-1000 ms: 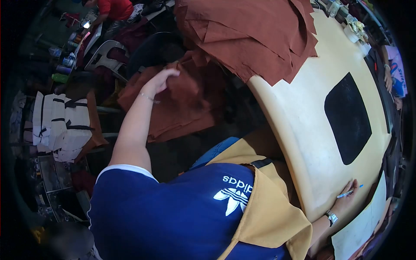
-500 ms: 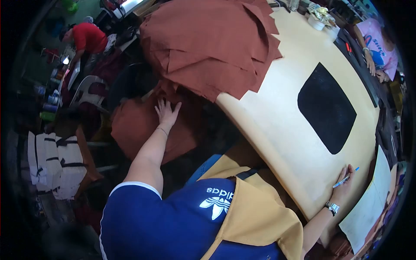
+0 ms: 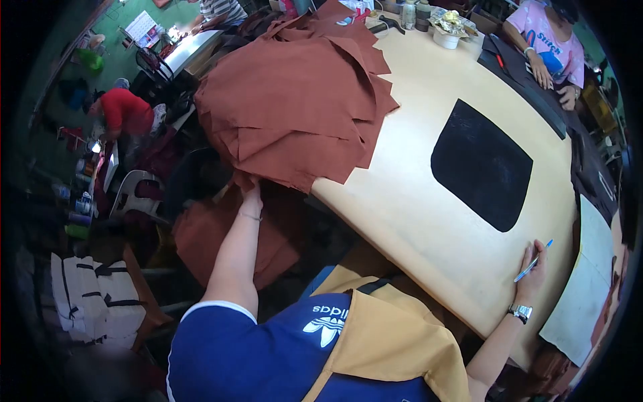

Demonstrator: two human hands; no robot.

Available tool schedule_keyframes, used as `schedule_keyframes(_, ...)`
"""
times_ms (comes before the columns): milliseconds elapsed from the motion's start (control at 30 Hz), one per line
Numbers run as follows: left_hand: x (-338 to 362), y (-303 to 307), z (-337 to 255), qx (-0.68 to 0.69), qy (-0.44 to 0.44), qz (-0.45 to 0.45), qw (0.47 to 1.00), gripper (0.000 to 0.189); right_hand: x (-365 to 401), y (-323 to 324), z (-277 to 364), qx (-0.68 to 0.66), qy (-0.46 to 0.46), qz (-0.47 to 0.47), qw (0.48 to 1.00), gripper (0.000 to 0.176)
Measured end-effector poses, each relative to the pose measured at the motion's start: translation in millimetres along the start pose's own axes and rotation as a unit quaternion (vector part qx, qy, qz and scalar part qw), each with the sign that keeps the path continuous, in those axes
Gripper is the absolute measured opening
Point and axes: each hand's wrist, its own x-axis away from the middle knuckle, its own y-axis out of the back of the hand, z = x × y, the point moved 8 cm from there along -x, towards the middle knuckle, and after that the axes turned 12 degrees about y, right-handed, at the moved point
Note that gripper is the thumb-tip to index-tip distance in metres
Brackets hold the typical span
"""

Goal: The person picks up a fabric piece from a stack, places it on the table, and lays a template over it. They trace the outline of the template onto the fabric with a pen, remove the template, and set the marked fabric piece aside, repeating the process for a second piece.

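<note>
My left hand (image 3: 250, 195) is at the lower left edge of a large pile of reddish-brown fabric sheets (image 3: 295, 100). It is closed on a fold of that fabric, which partly hides the fingers. More of the same reddish-brown material (image 3: 221, 234) hangs or lies below the table edge, beside my forearm. My right hand (image 3: 531, 278) rests on the pale tabletop (image 3: 402, 201) near its right end, with a blue pen (image 3: 534, 260) held between the fingers. A black flat piece with rounded corners (image 3: 483, 167) lies on the tabletop between the pile and my right hand.
A pale grey sheet (image 3: 583, 288) lies along the right side. At the far end stand a white tub (image 3: 447, 38) and bottles (image 3: 408, 15). A co-worker in pink (image 3: 549, 40) sits at the far right; another in red (image 3: 127, 110) bends at the left. White strapped bundles (image 3: 100, 298) sit lower left.
My left hand has gone from lying spread on the lower reddish-brown material up to the pile's edge and closed there. The view has shifted; my right hand still holds the pen.
</note>
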Motion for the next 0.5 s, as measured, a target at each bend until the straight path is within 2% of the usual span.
schedule_keyframes(67,14.0,35.2,-5.1,0.177,-0.031,-0.087,0.980,0.045,0.1,0.7,2.0,-0.009,0.000,-0.003,1.000,0.028)
schedule_keyframes(133,53.7,74.4,-53.6,0.270,-0.202,-0.132,0.932,0.042,-0.1,1.7,2.8,-0.019,-0.005,-0.007,1.000,0.027)
schedule_keyframes(200,142.0,92.0,-136.0,0.272,-0.388,-0.124,0.872,0.037,-0.6,1.7,3.5,-0.021,-0.001,-0.012,1.000,0.026)
schedule_keyframes(233,180.7,88.0,-174.2,0.137,-0.479,-0.118,0.859,0.040,-0.3,2.2,3.2,-0.018,0.004,-0.012,1.000,0.026)
schedule_keyframes(267,213.3,75.4,-201.8,-0.001,-0.557,-0.111,0.823,0.043,-0.8,3.4,2.9,-0.014,0.011,-0.014,1.000,0.026)
schedule_keyframes(333,269.6,20.4,-232.3,-0.155,-0.685,-0.019,0.711,0.048,0.2,3.0,-1.5,-0.026,0.008,-0.028,0.999,0.026)
schedule_keyframes(400,316.8,-24.3,-238.6,-0.311,-0.686,-0.069,0.655,0.049,2.6,2.0,-3.8,-0.028,0.005,-0.039,0.999,0.026)
schedule_keyframes(433,313.8,-41.2,-237.8,-0.280,-0.701,-0.063,0.653,0.037,2.9,1.9,-2.8,-0.024,0.006,-0.042,0.999,0.026)
schedule_keyframes(467,304.2,-54.7,-239.4,-0.286,-0.689,-0.033,0.665,0.034,0.9,5.4,3.7,-0.019,0.005,-0.045,0.999,0.026)
schedule_keyframes(500,294.4,-65.4,-243.1,-0.293,-0.676,-0.001,0.676,0.030,0.9,5.4,5.3,-0.062,-0.038,-0.029,0.997,0.026)
